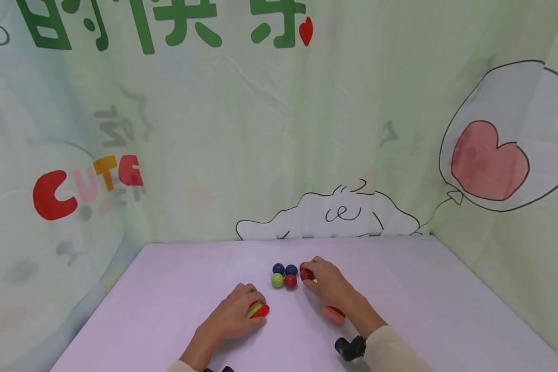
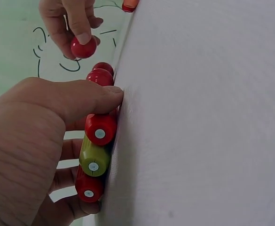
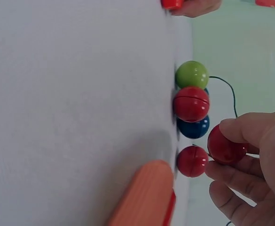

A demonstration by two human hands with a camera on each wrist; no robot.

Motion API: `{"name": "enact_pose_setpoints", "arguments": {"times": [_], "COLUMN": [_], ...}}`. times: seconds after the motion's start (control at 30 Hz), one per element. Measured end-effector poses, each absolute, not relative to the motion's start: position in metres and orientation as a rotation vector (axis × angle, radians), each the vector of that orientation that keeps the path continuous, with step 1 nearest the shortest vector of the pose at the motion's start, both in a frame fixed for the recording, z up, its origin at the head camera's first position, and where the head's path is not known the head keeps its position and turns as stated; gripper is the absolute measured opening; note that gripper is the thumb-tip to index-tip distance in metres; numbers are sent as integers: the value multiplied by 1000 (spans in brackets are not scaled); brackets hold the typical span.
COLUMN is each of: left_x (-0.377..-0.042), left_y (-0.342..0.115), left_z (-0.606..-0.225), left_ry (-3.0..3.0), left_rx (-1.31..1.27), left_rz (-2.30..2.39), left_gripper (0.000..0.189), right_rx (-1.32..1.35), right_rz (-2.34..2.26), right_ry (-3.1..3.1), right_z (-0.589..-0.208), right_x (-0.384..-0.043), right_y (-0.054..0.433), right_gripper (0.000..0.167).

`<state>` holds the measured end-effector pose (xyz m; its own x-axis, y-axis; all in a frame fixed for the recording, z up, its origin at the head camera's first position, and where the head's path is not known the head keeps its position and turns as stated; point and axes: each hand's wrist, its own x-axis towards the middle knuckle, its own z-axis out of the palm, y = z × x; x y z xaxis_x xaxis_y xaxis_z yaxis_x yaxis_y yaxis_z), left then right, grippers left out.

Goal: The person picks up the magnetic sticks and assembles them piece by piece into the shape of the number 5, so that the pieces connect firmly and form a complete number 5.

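My left hand (image 1: 236, 313) grips a row of red and yellow-green toy pieces; a red piece (image 2: 101, 128), a green piece (image 2: 95, 157) and another red piece (image 2: 89, 186) show white dots on their ends. Thumb and fingers lie on opposite sides of the row. Farther right, my right hand (image 1: 331, 283) pinches a glossy red ball (image 3: 224, 147) between thumb and fingers, off the table. A second red ball (image 3: 192, 161) lies just beside it. To its left sit a grooved red ball (image 1: 290, 281), a green ball (image 1: 277, 280) and two blue balls (image 1: 291, 270) in a tight cluster.
An orange elongated piece (image 1: 332, 315) with a red one against it lies below my right forearm. Black wrist gear (image 1: 350, 349) sits at the right sleeve. The pale lilac table (image 1: 167, 279) ends at a printed curtain (image 1: 260, 129) behind and at both sides.
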<state>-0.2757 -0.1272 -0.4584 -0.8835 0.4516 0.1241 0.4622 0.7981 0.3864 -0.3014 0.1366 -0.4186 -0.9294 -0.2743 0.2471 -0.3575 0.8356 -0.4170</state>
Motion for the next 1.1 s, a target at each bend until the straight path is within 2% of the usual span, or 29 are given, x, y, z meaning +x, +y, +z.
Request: {"name": "enact_pose_setpoints", "arguments": {"times": [0.43, 0.7, 1.1], "left_x": [-273, -275, -275], "left_y": [-131, -129, -126], "left_z": [-457, -456, -456], "left_ry": [-2943, -2961, -2952], "left_rx": [-754, -725, -706], "left_rz": [-652, -669, -646], "left_gripper": [29, 28, 21], "right_rx": [478, 424, 412], "right_rz": [867, 1027, 983], "right_ry": [-2806, -2796, -2787], "right_z": [-414, -431, -438], "right_x": [-283, -276, -262], "right_y": [143, 149, 153], "right_gripper": [38, 39, 36]}}
